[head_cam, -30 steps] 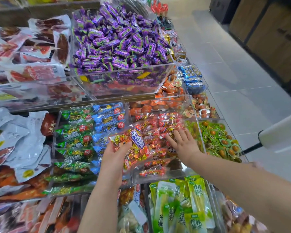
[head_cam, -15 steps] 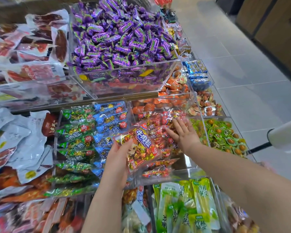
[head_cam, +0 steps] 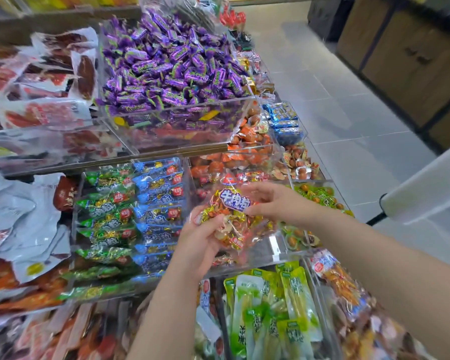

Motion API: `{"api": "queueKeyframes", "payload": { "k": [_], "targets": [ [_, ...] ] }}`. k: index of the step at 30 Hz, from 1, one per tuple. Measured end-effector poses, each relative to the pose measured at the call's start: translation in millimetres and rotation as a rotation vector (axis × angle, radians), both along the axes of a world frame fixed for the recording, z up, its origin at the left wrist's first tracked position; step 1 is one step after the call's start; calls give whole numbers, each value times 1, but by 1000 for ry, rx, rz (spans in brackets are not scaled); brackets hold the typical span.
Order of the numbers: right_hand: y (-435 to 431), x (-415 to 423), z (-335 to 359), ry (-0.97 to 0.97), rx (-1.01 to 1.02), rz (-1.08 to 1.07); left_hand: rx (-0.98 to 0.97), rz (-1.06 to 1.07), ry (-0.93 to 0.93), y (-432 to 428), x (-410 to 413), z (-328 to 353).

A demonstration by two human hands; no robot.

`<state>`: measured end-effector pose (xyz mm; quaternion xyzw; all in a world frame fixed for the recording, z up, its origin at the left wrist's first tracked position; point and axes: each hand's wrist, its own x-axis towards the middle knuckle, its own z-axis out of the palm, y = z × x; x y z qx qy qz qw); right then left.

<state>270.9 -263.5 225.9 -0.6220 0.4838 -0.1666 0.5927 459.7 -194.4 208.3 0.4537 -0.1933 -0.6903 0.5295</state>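
Pinching the upper right edge of the snack bag (head_cam: 234,219), the right hand's fingertips (head_cam: 255,189) lie close together along the far side, and the thumb closes on the near side just below the blue label. The right hand (head_cam: 273,203) comes in from the right with its forearm bare. The left hand (head_cam: 202,245) grips the bag's lower left corner, its thumb curled over the front. Its other fingers sit behind the plastic, so I cannot tell how they are spread.

The bag is see-through, stuffed with red and gold wrapped pieces, and is held tilted in the air just above the clear bin (head_cam: 276,252), not touching it. A few red packets (head_cam: 224,259) lie low inside the bin.

Blue packets (head_cam: 159,198) are stacked just left of the bin, with green packets (head_cam: 107,206) beyond them. Orange-wrapped snacks (head_cam: 244,157) lie behind the bin, and farther back and higher up is a heap of purple candies (head_cam: 172,66). Small green-wrapped pieces (head_cam: 320,196) sit right of the bin. Long green pouches (head_cam: 270,307) stand in front of it, nearer the person.
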Motion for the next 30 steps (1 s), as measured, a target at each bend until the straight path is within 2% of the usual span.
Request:
{"api": "queueKeyframes", "payload": {
  "k": [1, 3, 6, 8, 10, 12, 18, 22, 26, 30],
  "targets": [
    [-1, -3, 5, 58, -50, 28, -11, -34, -88, -1, 0, 0],
    [-8, -14, 15, 195, -155, 21, -45, -61, -430, -5, 9, 0],
    [-20, -32, 23, 587, -379, 28, -135, 20, -1198, -11, 31, -6],
    [-21, -31, 15, 916, -500, 107, -132, -98, -1672, -16, 39, -16],
    [-15, -17, -5, 1080, -503, 230, -34, -318, -1879, -21, 40, -25],
    [-9, -2, -30, 1130, -489, 346, 54, -414, -1923, -23, 37, -34],
    [-18, 8, -73, 1228, -486, 435, 77, -399, -1951, -27, 37, -44],
    [-14, 2, -96, 1298, -631, 476, 82, -398, -1950, -26, 36, -46],
    [-5, -2, -119, 1385, -632, 458, 92, -397, -1967, -27, 35, -47],
    [-16, -2, -134, 1382, -749, 495, 92, -391, -1983, -26, 33, -47]
  ]
}}
